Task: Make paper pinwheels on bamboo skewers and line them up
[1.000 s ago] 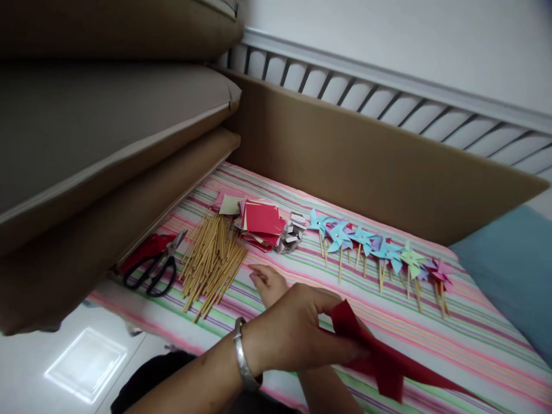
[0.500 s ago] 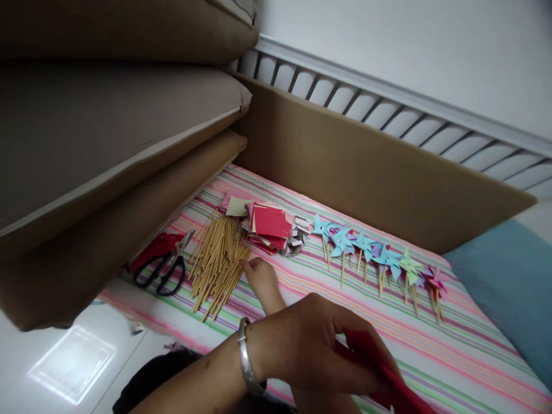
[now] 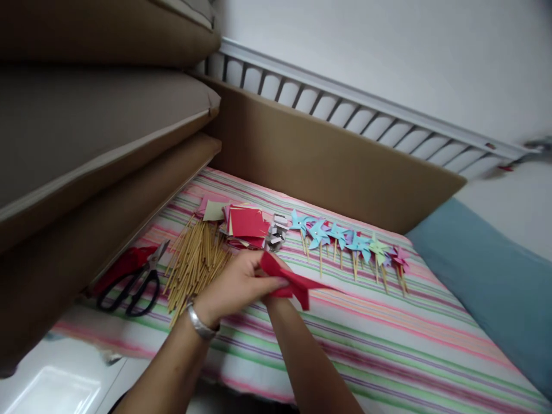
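My left hand, with a silver bracelet on the wrist, is closed on a folded red paper piece just above the striped cloth. My right forearm reaches up underneath it. The right hand itself is hidden behind the left hand and the red paper. Just left of the hands lies a pile of thin wooden sticks. Behind them sits a stack of red and pink paper squares. A row of several small paper pinwheels on sticks lies to the right.
Black-handled scissors lie on a red scrap at the cloth's left edge. Small grey-white bits sit by the paper stack. Stacked tan cushions overhang the left side. A cardboard panel stands behind, and a blue surface lies to the right.
My left hand has carried the red paper up and leftward toward the sticks and paper stack, and now covers my right hand, which was reaching to the sticks. The view has shifted right.
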`<state>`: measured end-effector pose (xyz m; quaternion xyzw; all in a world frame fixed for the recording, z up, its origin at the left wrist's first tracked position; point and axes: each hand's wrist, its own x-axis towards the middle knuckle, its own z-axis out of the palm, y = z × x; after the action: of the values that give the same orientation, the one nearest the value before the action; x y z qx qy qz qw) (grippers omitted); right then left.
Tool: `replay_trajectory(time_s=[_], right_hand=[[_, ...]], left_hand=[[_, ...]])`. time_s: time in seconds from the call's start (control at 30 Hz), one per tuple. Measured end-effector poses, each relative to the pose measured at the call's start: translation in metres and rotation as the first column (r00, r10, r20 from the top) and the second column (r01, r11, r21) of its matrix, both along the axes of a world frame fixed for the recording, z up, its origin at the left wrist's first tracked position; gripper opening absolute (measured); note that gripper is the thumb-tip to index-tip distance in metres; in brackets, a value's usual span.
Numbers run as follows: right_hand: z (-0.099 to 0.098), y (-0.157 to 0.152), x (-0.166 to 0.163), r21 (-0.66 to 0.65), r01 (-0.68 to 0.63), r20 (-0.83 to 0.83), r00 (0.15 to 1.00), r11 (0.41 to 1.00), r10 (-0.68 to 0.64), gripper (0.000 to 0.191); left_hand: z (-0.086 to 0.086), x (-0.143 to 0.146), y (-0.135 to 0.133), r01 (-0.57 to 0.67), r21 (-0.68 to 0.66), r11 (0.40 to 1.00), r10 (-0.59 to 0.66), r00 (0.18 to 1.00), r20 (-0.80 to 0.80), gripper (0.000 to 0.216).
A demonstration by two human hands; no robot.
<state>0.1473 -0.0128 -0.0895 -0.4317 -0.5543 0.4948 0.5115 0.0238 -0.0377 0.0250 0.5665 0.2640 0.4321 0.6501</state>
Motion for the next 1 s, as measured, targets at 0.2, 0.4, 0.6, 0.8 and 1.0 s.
replay_trajectory(time_s=[0.2, 0.4, 0.6, 0.8, 1.0], right_hand=[[0.029, -0.015, 0.068, -0.174, 0.065, -0.131, 0.987, 0.983, -0.089, 0.022], [0.061, -0.02, 0.103, -0.164, 0.162, -0.05, 0.984, 0.973, -0.172, 0.016], [0.074, -0.03, 0.113, -0.132, 0.117, -0.034, 0.992, 0.984, -0.122, 0.012], [0.088, -0.039, 0.119, -0.081, 0.105, -0.02, 0.994, 0.991, -0.107, 0.009], [0.098, -0.045, 0.12, -0.036, 0.088, 0.096, 0.992, 0.995, -0.084, 0.011]], left_hand=[[-0.027, 0.011, 0.02, -0.044, -0.005, 0.999, 0.044, 0.995, -0.091, 0.008], [-0.039, 0.04, 0.027, 0.023, 0.132, 0.991, 0.014, 0.963, -0.269, 0.007], [-0.03, 0.062, 0.027, -0.046, 0.427, 0.903, 0.183, 0.94, -0.287, 0.005], [-0.032, 0.071, 0.023, -0.112, 0.612, 0.783, 0.279, 0.942, -0.184, 0.008], [-0.034, 0.071, 0.021, -0.157, 0.677, 0.719, 0.316, 0.942, -0.117, 0.01]])
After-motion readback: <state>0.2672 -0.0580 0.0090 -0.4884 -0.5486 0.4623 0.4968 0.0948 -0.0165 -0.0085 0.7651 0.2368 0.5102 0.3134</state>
